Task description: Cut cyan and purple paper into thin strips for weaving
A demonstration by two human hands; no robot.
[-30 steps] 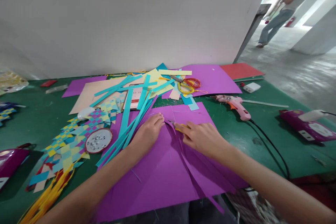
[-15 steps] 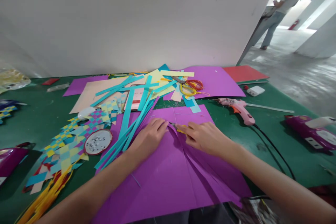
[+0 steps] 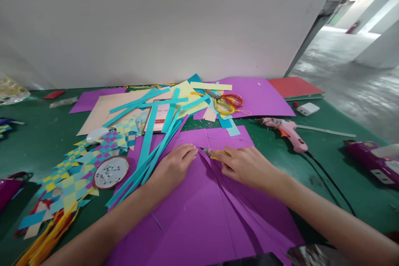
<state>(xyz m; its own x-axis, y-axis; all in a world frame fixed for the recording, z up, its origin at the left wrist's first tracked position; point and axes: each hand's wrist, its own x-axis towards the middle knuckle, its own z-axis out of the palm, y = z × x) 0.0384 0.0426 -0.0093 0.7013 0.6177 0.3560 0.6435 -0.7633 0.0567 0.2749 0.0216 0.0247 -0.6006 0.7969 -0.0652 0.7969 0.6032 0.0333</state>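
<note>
My left hand presses down on a large purple paper sheet, its fingers close together and the thumb side hidden. In my right hand is a yellow craft knife, its blade tip pointing left at the sheet, just right of my left fingertips. From near the blade a narrow purple strip runs down and right, partly lifted off the sheet. Long turquoise paper strips lie by my left wrist and forearm, some on the sheet.
Beyond the sheet lie red and yellow scissors and a phone under strips. A pink glue gun with a cord lies right. Woven paper pieces and a round dish of small beads stand left. A wall rises behind.
The knife and my right hand have barely shifted, with slightly more blade visible. My left hand has moved slightly left. The view has shifted a little, and the person in the background is now mostly hidden.
</note>
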